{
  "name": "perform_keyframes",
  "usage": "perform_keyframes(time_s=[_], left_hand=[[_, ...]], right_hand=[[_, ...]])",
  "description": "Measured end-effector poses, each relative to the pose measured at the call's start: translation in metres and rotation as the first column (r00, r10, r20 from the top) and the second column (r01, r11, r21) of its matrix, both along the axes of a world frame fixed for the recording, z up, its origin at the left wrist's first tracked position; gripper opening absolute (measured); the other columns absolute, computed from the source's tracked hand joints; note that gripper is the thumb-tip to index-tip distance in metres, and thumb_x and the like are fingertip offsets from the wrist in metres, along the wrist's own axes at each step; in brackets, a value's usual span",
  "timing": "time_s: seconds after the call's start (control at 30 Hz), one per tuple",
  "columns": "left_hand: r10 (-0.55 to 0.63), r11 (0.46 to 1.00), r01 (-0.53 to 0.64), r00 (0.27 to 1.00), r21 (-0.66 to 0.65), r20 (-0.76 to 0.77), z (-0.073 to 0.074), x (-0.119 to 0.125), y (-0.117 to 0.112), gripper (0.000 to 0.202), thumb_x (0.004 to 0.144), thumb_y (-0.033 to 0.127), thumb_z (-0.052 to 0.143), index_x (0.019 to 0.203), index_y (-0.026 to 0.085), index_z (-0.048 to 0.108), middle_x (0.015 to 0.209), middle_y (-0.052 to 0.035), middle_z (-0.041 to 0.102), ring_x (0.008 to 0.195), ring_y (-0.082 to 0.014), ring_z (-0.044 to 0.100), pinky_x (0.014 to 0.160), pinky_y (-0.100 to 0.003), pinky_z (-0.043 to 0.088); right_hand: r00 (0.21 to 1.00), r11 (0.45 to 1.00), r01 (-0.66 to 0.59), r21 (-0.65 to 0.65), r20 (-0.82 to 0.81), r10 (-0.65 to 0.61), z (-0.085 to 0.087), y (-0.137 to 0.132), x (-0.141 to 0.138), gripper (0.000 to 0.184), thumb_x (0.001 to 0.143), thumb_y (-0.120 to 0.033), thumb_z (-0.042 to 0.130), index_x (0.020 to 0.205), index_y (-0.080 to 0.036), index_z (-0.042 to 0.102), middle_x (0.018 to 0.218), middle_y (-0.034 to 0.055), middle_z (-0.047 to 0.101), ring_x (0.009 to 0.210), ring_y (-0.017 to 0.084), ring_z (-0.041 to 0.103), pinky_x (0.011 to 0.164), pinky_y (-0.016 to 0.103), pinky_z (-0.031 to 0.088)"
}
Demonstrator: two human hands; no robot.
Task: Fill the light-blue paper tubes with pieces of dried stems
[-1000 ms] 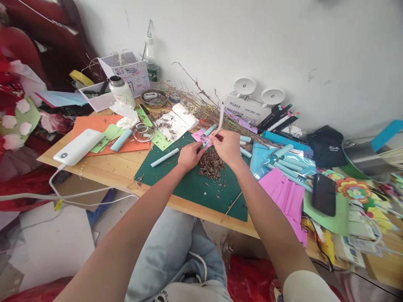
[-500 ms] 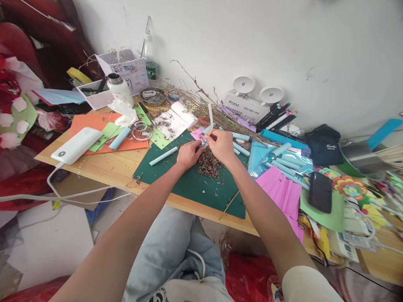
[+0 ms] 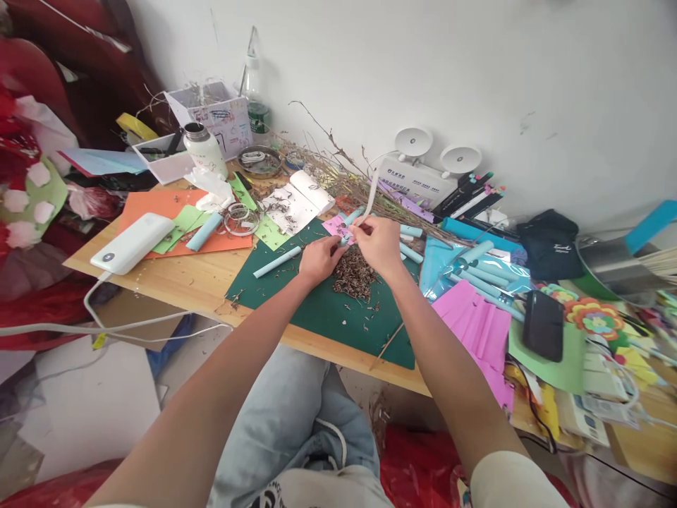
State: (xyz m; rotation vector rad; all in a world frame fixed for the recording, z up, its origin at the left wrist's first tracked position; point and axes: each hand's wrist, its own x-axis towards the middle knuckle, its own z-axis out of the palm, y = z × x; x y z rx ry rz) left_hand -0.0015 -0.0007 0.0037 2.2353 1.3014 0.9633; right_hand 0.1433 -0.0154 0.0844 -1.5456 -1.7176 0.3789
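Note:
Over the heap of dry brown plant bits (image 3: 355,275) on the green cutting mat (image 3: 296,300), my two hands work close together. My left hand (image 3: 320,259) is closed, fingertips on a light-blue tube (image 3: 345,240), mostly hidden by the fingers. Thumb and fingers of my right hand (image 3: 381,243) pinch a narrow white strip (image 3: 372,192), whose free end stands up above the hand. A small pink paper (image 3: 334,225) lies just behind the fingertips. Another light-blue tube (image 3: 276,262) lies on the mat left of my left hand.
Dry twigs (image 3: 343,173) lie along the wall. A white power bank (image 3: 132,242) and orange paper (image 3: 138,212) are at left, with an open bottle (image 3: 205,149) behind. To the right are more blue tubes (image 3: 484,276), pink crepe paper (image 3: 470,321) and a phone (image 3: 544,326).
My right hand has shifted slightly right, and the white strip now leans right instead of left. My left hand stays nearly in place. The whole view has moved slightly.

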Motion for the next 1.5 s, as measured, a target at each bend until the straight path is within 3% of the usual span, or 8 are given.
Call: perform_keyframes(time_s=[0.33,0.53,0.67,0.8,0.93,1.07,1.27,1.5], left_hand=[[0.008,1.0,-0.008,1.0,-0.001,-0.028,0.001,0.0,0.0,0.025,0.095,0.041,0.053,0.082,0.021,0.061,0.078,-0.003,0.066,0.073,-0.0179,0.058,0.064,-0.027,0.036],[0.021,1.0,-0.022,0.998,-0.018,-0.053,0.002,0.001,-0.001,0.024,0.095,0.04,0.053,0.084,0.021,0.061,0.08,-0.0035,0.066,0.075,-0.0181,0.059,0.064,-0.026,0.037],[0.016,0.999,-0.017,0.999,-0.027,-0.044,0.003,0.0,-0.002,0.024,0.095,0.04,0.053,0.084,0.021,0.062,0.079,-0.0035,0.066,0.074,-0.0184,0.059,0.064,-0.027,0.037],[0.015,0.999,-0.016,1.0,-0.029,-0.027,0.003,0.0,-0.001,0.024,0.095,0.041,0.054,0.086,0.021,0.062,0.081,-0.0047,0.067,0.075,-0.0195,0.06,0.065,-0.027,0.037],[0.034,0.999,-0.035,0.999,-0.028,-0.022,0.001,0.001,0.001,0.027,0.095,0.043,0.052,0.084,0.021,0.062,0.081,-0.0049,0.067,0.073,-0.0193,0.059,0.063,-0.027,0.035],[0.034,0.999,-0.035,0.998,-0.022,-0.046,0.001,0.001,0.001,0.025,0.095,0.043,0.052,0.086,0.022,0.063,0.081,-0.0048,0.068,0.075,-0.0198,0.06,0.063,-0.028,0.036],[0.028,1.0,-0.028,0.999,-0.014,-0.041,0.003,0.001,-0.001,0.025,0.095,0.042,0.052,0.084,0.021,0.062,0.079,-0.0042,0.067,0.074,-0.0196,0.06,0.064,-0.028,0.037],[0.019,1.0,-0.02,0.999,-0.017,-0.046,0.003,0.001,-0.001,0.023,0.095,0.04,0.053,0.084,0.021,0.061,0.081,-0.0038,0.067,0.075,-0.0193,0.06,0.064,-0.028,0.037]], right_hand=[[0.998,0.999,0.035,0.013,-0.05,-0.034,0.007,-0.003,0.0,0.011,0.082,-0.026,0.063,0.077,-0.019,0.07,0.069,0.0025,0.07,0.067,0.02,0.067,0.07,0.032,0.05],[0.95,0.968,0.241,-0.07,-0.187,-0.25,0.026,-0.065,0.029,0.021,0.087,-0.04,0.059,0.08,-0.021,0.065,0.064,0.0014,0.067,0.055,0.018,0.063,0.055,0.03,0.048],[0.94,0.88,0.306,-0.364,-0.028,-0.339,0.001,-0.119,0.043,0.028,0.083,-0.044,0.063,0.065,-0.023,0.059,0.049,-0.0009,0.061,0.043,0.018,0.057,0.052,0.031,0.042],[0.914,0.819,0.403,-0.409,0.228,-0.336,-0.032,-0.142,0.042,0.023,0.083,-0.038,0.064,0.065,-0.023,0.063,0.057,0.0027,0.067,0.053,0.022,0.062,0.056,0.032,0.039],[0.845,0.835,0.457,-0.305,0.441,-0.301,-0.042,-0.134,0.043,0.019,0.083,-0.037,0.066,0.071,-0.022,0.069,0.067,0.008,0.07,0.064,0.024,0.064,0.06,0.033,0.039],[0.889,0.93,0.343,-0.134,0.365,-0.275,-0.036,-0.105,0.047,0.019,0.089,-0.029,0.057,0.093,-0.022,0.073,0.085,0.0075,0.072,0.076,0.023,0.064,0.07,0.033,0.044],[0.904,0.958,0.19,-0.214,0.419,-0.086,-0.045,-0.066,0.046,0.023,0.085,-0.017,0.057,0.096,-0.023,0.076,0.097,0.0081,0.07,0.086,0.023,0.064,0.074,0.033,0.047],[0.974,0.98,0.18,-0.081,-0.128,-0.189,-0.051,-0.068,0.05,0.018,0.082,-0.029,0.059,0.088,-0.019,0.072,0.09,0.0065,0.074,0.082,0.021,0.068,0.076,0.033,0.053]])
